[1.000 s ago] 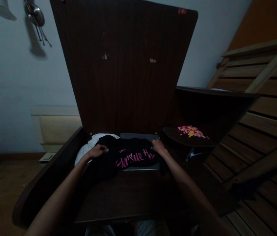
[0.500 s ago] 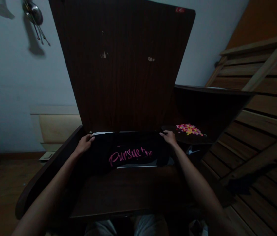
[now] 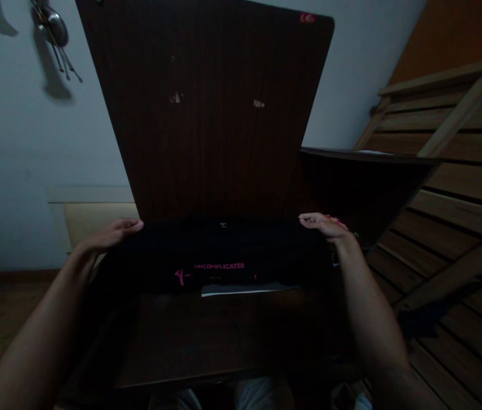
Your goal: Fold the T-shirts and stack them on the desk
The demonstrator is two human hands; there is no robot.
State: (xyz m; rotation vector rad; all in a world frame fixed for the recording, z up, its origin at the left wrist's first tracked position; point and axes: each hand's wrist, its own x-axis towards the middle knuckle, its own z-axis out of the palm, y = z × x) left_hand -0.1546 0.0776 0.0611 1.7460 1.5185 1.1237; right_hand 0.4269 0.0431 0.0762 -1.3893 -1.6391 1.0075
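Note:
A black T-shirt with pink lettering is stretched between my two hands at the back of the dark wooden desk. My left hand pinches its upper left edge, and my right hand pinches its upper right edge. A small pale label shows at the middle of the top edge. The word "UNCOMPLICATED" can be read, while the larger print below is mostly folded out of sight. Under the shirt's front edge shows a strip of grey cloth with a white border.
A dark wooden panel stands upright behind the shirt. The bare desk top lies in front. Right of the panel is an open dark compartment; small colourful pieces are partly hidden by my right hand. A slatted wooden frame leans at the right.
My hands have moved up and farther apart, spreading the shirt's top edge wider. The pink "Pursue" print has gone mostly out of sight, and "UNCOMPLICATED" and the label now show.

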